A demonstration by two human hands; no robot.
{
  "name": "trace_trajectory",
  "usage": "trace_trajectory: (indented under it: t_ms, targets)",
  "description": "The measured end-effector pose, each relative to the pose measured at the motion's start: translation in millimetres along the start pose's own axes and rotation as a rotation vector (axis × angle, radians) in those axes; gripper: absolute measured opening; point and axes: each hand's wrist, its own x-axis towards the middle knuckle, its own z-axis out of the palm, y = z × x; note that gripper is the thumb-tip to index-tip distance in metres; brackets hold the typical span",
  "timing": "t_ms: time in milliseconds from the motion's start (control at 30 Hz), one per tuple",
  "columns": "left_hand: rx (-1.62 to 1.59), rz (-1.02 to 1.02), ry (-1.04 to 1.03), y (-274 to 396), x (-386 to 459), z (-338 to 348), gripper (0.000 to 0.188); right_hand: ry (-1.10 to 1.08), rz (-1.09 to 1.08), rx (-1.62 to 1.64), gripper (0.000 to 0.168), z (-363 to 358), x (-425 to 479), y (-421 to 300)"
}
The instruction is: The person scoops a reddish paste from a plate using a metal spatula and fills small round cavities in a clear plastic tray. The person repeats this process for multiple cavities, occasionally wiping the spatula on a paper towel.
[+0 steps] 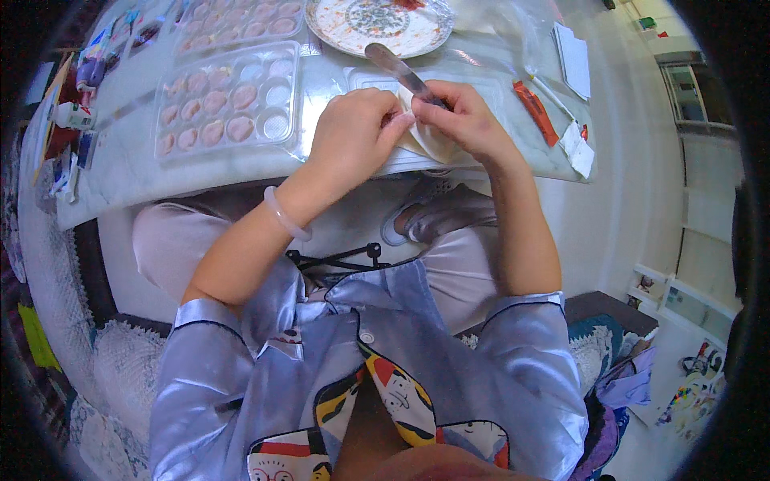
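Observation:
My right hand (466, 117) grips a flat metal spreader (397, 69), its rounded blade pointing up and left towards the plate. My left hand (361, 126), with a pale bangle (286, 216) on the wrist, pinches the edge of a thin, pale dough wrapper (436, 141) between the two hands. Some left fingertips are hidden. Beneath the hands lies a clear plastic tray (499, 96). Left of them, a compartmented clear plastic tray (295, 96) holds several pinkish filled dumplings (240, 128); some right-hand cups are bare.
A patterned plate (325, 30) with reddish smears stands at the back edge of view. Another tray of dumplings (255, 27) sits behind the first. To the right are an orange packet (535, 114), crumpled white paper (577, 150), a plastic bag (511, 30) and white sheets (570, 60).

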Motion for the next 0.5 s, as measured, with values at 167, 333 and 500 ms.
trace_trajectory:
  t_ms: [167, 333, 500]
  targets:
    - [-0.023, -0.044, -0.065, -3, -5, -7, 0.023, 0.151, 0.082, 0.262, 0.017, -1, 4, 14]
    - [0.287, 0.164, -0.100, -2, -11, -10, 0.019, 0.152, -0.037, 1.045, 0.025, -50, 8, 38]
    - [0.097, 0.065, -0.171, 1, -3, -17, 0.023, 0.191, -0.250, 0.907, 0.028, -53, 1, -7]
